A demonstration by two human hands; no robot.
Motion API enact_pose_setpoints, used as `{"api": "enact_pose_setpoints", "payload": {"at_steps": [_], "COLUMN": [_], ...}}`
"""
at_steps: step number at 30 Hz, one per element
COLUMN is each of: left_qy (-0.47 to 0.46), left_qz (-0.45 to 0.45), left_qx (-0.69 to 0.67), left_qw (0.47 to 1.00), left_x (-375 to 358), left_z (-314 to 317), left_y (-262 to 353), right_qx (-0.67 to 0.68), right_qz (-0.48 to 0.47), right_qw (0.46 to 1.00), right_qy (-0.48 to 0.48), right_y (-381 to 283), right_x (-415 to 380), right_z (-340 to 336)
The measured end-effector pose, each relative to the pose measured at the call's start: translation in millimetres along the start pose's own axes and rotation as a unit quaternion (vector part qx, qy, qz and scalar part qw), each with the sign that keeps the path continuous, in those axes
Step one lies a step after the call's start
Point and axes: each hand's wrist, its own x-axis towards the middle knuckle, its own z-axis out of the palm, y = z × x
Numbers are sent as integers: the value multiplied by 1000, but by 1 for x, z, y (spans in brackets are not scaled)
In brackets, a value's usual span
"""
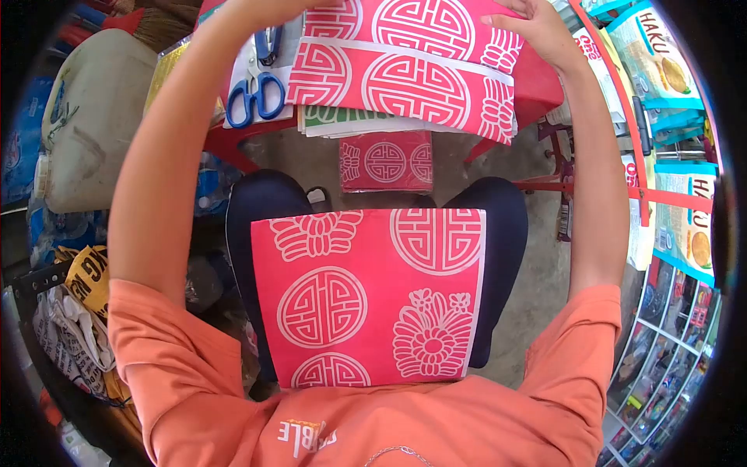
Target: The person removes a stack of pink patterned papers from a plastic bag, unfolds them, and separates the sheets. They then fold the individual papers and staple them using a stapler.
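Note:
Red paper with white round and flower patterns (pixel 420 78) lies in overlapping strips with white edges on a red table (pixel 537 86). At its upper right corner is my right hand (pixel 541 31), thumb and fingers apart, lying against the paper. My left hand (pixel 288 6) is at the paper's upper left; the top of the view cuts off its fingers. Blue-handled scissors (pixel 257 95) lie left of the paper, beside a dark blue tool (pixel 268 45) I cannot make out. A matching red patterned sheet (pixel 373 303) rests across my lap.
Below the table sits a plastic-wrapped red patterned pack (pixel 385 162). A large pale jerrycan (pixel 97 117) and sacks (pixel 74 327) stand at left. Snack packets (pixel 661 58) hang at right on a red frame (pixel 642 156), above a white wire rack (pixel 661 350).

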Motion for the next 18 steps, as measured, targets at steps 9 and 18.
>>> {"api": "enact_pose_setpoints", "payload": {"at_steps": [9, 18], "left_qy": [-162, -225], "left_qz": [-100, -151], "left_qx": [-274, -310], "left_qw": [943, 911], "left_x": [20, 5], "left_z": [-1, -12], "left_y": [-58, -47], "right_qx": [125, 14], "right_qz": [136, 114], "right_qw": [982, 993], "right_qy": [26, -15], "right_y": [11, 83], "right_x": [-14, -33], "right_z": [-13, -29]}}
